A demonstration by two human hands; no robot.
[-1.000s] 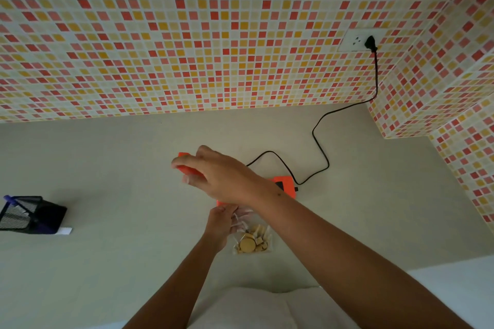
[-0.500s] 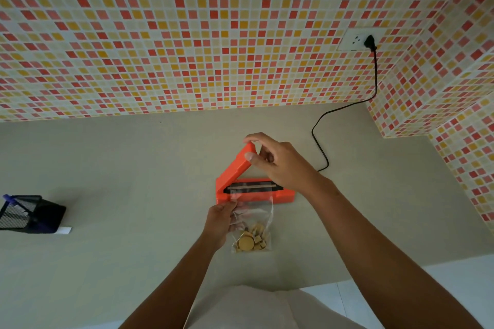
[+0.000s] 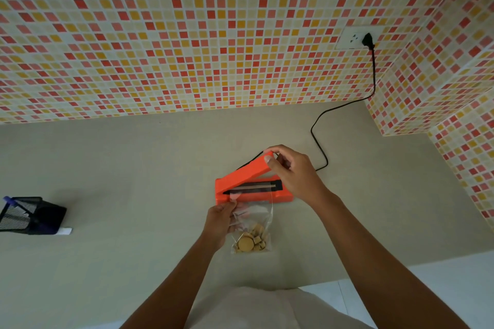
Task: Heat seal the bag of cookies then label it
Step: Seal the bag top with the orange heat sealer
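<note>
Clear plastic cookie bag (image 3: 252, 227) sits right of my left hand (image 3: 219, 222), mouth on the orange plastic heat sealer (image 3: 242, 175) under my right hand (image 3: 294, 176).

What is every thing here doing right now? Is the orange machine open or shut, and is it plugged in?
heat sealer: open, lid tilted up.
bag of cookies: top edge lying across the sealing strip, cookies at the bottom.
right hand: holds the lid's free end.
left hand: pinches the bag's left side.
plug: in the wall socket.
pen holder: on the counter, blue pen inside.
</note>
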